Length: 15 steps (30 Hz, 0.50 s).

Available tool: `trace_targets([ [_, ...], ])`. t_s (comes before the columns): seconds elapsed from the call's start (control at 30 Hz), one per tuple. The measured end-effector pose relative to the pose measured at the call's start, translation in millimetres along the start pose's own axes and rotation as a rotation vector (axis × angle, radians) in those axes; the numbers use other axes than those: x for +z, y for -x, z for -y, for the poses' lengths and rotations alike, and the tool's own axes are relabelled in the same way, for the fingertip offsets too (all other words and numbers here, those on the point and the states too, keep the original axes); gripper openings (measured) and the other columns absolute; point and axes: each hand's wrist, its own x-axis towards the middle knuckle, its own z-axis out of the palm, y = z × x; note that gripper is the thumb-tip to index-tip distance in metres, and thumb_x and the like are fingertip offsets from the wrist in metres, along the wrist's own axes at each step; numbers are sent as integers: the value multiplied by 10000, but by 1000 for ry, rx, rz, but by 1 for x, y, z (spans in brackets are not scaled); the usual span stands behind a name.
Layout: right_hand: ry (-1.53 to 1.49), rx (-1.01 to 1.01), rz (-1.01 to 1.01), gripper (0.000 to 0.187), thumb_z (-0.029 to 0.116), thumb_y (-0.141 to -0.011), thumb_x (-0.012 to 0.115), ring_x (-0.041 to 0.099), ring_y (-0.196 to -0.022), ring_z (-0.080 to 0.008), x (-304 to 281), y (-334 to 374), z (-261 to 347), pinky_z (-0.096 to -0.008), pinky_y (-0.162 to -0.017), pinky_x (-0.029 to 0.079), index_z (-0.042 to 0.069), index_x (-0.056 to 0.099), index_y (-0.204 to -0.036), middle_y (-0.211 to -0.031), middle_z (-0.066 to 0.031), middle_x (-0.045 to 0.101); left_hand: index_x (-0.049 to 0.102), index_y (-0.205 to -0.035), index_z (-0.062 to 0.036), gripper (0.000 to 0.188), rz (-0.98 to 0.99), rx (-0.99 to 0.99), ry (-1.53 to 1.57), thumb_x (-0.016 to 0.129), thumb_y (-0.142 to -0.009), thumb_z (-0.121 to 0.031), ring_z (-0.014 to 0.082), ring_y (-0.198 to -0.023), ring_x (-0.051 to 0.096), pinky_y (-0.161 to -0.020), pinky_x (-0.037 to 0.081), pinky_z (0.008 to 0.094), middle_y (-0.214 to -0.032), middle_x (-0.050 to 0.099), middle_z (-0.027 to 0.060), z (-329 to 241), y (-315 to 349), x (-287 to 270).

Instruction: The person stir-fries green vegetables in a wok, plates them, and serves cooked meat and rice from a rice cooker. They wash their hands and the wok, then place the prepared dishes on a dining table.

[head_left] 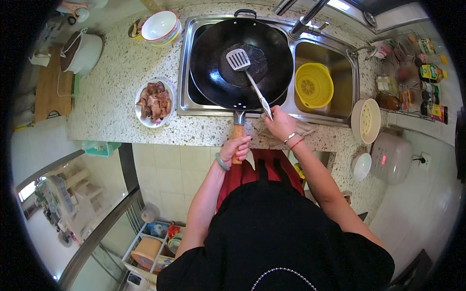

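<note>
A large black wok (208,68) rests over the left basin of the steel sink, its inside dark and shiny as if wet or oiled. My left hand (235,149) is wrapped round its wooden handle (238,131). A slotted metal spatula (239,59) lies with its head against the wok's bottom. My right hand (281,124) is closed on the end of the spatula's handle, just past the wok's near right rim. To the left of the wok, a white plate (162,123) on the counter holds several pieces of browned meat (155,101).
A yellow strainer basket (326,77) sits in the right basin below the faucet (303,25). Stacked bowls (160,27) stand at the back left. On the right are a cream colander (366,121), a small white bowl (361,167), a rice cooker (391,157) and a rack of jars (411,92).
</note>
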Motion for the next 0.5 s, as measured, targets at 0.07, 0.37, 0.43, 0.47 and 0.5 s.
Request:
trace_targets([
  [0.07,-66,-54,-24,345,367,-785,584,597,-776,-386,9,-6,-7,-451,-686,469,33,557,-869,-767,-210,618,451,-798,-117,151,-29,14,-49,503,-923,-184,21,-387,317,-345,285,187,-531,327,-79,-2,5,-1],
  [0.37,-293,-202,-218,219,193,-809,583,571,-718,-398,4,14,-1,-475,-624,436,10,512,-906,-731,-210,589,453,-811,-109,164,-215,160,-186,606,-850,-150,32,-391,348,-349,314,198,-538,373,-62,-10,39,-10],
  [0.43,-270,-241,-301,209,174,-813,575,572,-713,-396,12,17,-4,-475,-622,440,15,506,-930,-731,-212,590,451,-812,-107,166,-236,197,-185,612,-843,-137,36,-389,346,-347,312,202,-537,373,-58,-11,43,-10],
  [0.47,-251,-237,-313,213,173,-815,571,575,-708,-396,15,18,-5,-480,-618,442,20,502,-946,-727,-211,592,450,-807,-105,168,-244,201,-185,612,-842,-134,37,-388,345,-346,312,204,-537,374,-57,-11,45,-8],
  [0.5,-231,-231,-326,218,172,-818,568,578,-704,-396,16,21,-4,-485,-614,444,26,497,-963,-724,-210,594,450,-802,-104,170,-250,204,-184,613,-841,-131,38,-387,345,-345,312,206,-536,375,-55,-12,46,-6],
])
